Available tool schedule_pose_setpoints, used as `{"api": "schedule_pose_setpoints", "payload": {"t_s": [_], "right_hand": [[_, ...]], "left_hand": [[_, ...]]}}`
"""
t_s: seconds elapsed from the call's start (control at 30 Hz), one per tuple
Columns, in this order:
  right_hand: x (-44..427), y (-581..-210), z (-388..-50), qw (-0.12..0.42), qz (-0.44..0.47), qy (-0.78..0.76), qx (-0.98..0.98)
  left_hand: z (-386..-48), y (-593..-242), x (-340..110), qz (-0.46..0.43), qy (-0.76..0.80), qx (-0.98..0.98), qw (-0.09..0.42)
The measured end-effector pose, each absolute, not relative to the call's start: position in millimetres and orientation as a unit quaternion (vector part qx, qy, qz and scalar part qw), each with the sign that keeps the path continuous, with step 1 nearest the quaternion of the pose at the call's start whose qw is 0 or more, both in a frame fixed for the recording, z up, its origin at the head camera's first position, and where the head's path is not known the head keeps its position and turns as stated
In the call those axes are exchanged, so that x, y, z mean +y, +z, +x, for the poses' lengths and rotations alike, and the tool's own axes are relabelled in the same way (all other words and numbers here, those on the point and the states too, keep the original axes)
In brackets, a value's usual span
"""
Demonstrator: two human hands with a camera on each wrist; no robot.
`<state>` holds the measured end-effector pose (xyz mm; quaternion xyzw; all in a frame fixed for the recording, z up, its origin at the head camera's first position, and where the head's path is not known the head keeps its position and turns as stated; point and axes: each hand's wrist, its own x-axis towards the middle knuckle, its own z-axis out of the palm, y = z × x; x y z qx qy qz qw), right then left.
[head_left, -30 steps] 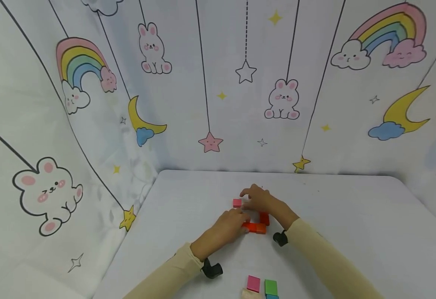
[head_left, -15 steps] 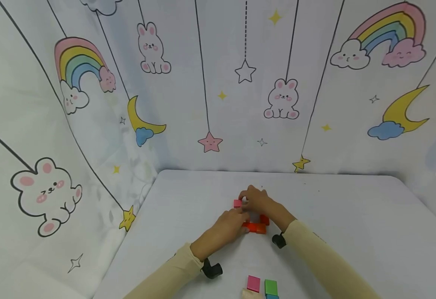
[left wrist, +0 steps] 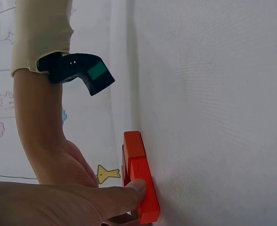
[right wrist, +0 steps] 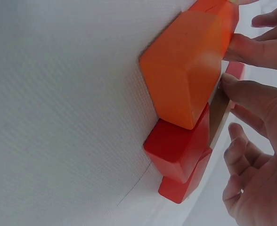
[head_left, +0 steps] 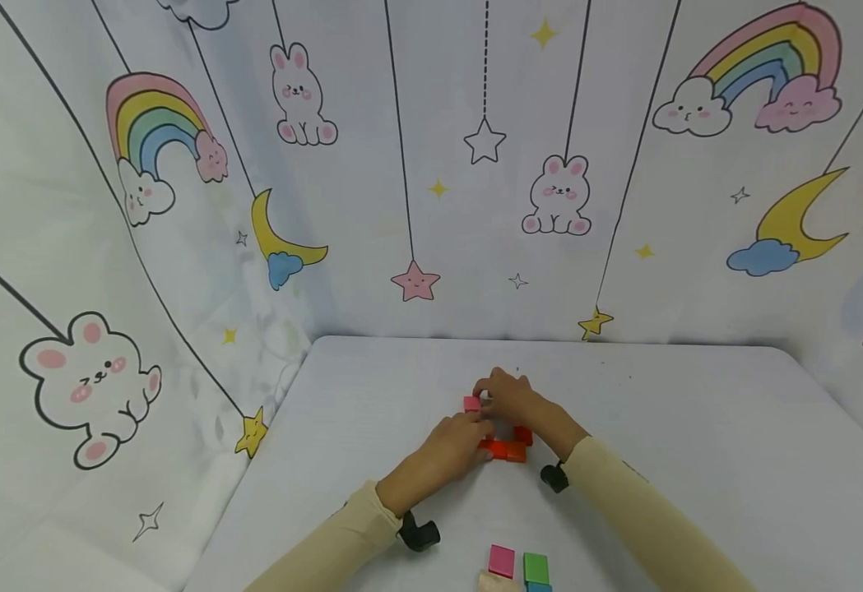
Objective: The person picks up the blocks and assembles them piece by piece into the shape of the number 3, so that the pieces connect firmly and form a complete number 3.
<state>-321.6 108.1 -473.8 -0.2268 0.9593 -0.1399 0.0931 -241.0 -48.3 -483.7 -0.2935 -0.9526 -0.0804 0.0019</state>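
Note:
In the head view several red and orange blocks lie together mid-table. My left hand [head_left: 459, 446] pinches a red-orange block [left wrist: 144, 190] at their near side, its thumb on the face in the left wrist view and its other fingers mostly hidden behind. An orange block [right wrist: 183, 61] adjoins that one, with a red block [right wrist: 178, 148] beside it. Just beyond, my right hand [head_left: 511, 396] bends over a pinkish-red block [head_left: 471, 404], thumb and index finger at it. Its remaining fingers [right wrist: 240, 150] curl loosely in the right wrist view. Part of this block is hidden.
Near the front of the white table [head_left: 661, 460] lie a pink block [head_left: 502, 561], a green block [head_left: 536, 568], a blue block [head_left: 539, 587] and a pale wooden piece [head_left: 498, 582]. A printed curtain [head_left: 372, 205] hangs behind the table.
My right hand has lowered slightly and its fingers have drawn in around the pinkish-red block, which has shifted slightly right. My left hand has stayed in place on its block.

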Motion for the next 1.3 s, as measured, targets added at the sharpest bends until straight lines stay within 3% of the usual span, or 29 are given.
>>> {"api": "schedule_pose_setpoints", "payload": {"t_s": [0.53, 0.77, 0.83, 0.93, 1.13, 1.3], "right_hand": [[115, -473, -315, 0.074, -0.211, -0.119, 0.967], [133, -448, -283, -0.004, -0.233, -0.057, 0.971], [139, -435, -266, -0.001, -0.237, -0.050, 0.970], [146, -419, -237, 0.057, -0.225, -0.056, 0.971], [151, -422, -180, 0.243, -0.147, -0.043, 0.958], [152, -443, -156, 0.294, -0.127, -0.035, 0.947]], "left_hand": [[-241, -484, -46, -0.298, -0.079, -0.951, -0.001], [-242, -485, -45, -0.294, -0.083, -0.952, -0.006], [-241, -485, -45, -0.292, -0.084, -0.953, -0.006], [-240, -485, -45, -0.291, -0.086, -0.953, -0.006], [-240, -484, -45, -0.289, -0.084, -0.954, -0.015], [-241, -485, -47, -0.282, -0.086, -0.955, -0.018]]}}
